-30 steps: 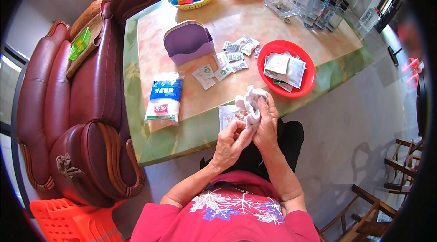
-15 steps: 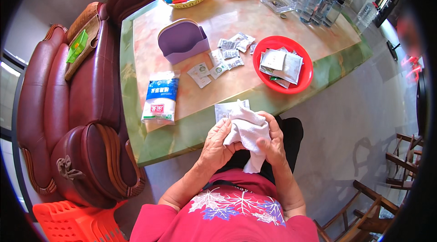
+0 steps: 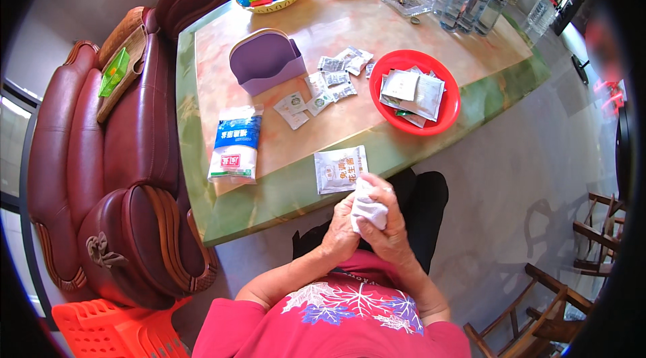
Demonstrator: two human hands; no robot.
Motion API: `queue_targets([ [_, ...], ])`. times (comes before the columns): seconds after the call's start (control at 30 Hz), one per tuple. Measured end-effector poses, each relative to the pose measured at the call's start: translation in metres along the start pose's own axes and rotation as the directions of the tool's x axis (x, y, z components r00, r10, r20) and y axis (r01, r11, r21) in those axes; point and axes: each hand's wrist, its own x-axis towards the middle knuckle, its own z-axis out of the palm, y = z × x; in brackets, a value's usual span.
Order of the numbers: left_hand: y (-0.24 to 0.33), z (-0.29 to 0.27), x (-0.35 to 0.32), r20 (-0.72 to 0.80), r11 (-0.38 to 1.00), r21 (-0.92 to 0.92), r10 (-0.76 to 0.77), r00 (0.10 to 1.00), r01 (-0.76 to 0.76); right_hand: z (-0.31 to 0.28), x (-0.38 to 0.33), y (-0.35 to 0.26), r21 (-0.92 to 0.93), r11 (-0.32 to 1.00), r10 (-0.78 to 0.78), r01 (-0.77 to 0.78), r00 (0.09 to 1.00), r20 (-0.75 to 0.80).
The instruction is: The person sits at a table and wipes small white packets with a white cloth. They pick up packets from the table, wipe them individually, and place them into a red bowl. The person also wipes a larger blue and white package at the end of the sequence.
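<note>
A flat packet [image 3: 340,169] lies before the hands [image 3: 389,231], open tabletop [image 3: 286,180] leftward.

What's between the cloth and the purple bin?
Head view: from the cloth, first a white packet on the table, then a bare stretch, then loose sachets nearer the bin.

White cloth [image 3: 369,210], matt, soft-looking; worktop [image 3: 289,153] glossy, stone-like; red plate [image 3: 405,60] smooth, shiny plastic; bottles [image 3: 456,5] clear plastic; sofa [image 3: 153,95] glossy, leather-like.
</note>
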Motion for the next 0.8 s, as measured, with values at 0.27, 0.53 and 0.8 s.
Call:
queue_targets([
  [0.27, 0.049, -0.001, -0.007, 0.015, 0.220, 0.958, 0.599, 0.801, -0.183, -0.013, 0.008, 0.009, 0.046, 0.987, 0.159, -0.153, 0.942, -0.296],
  [0.53, 0.034, -0.053, -0.019, 0.441, -0.388, 0.877, 0.417, 0.795, -0.283, 0.032, 0.063, 0.028, -0.493, 0.809, -0.181, 0.320, 0.934, 0.308],
  [0.8, 0.029, -0.062, -0.020, 0.447, -0.371, 0.878, 0.410, 0.795, -0.303, 0.050, 0.084, 0.060, -0.709, 0.602, -0.108, 0.366, 0.918, 0.382],
])
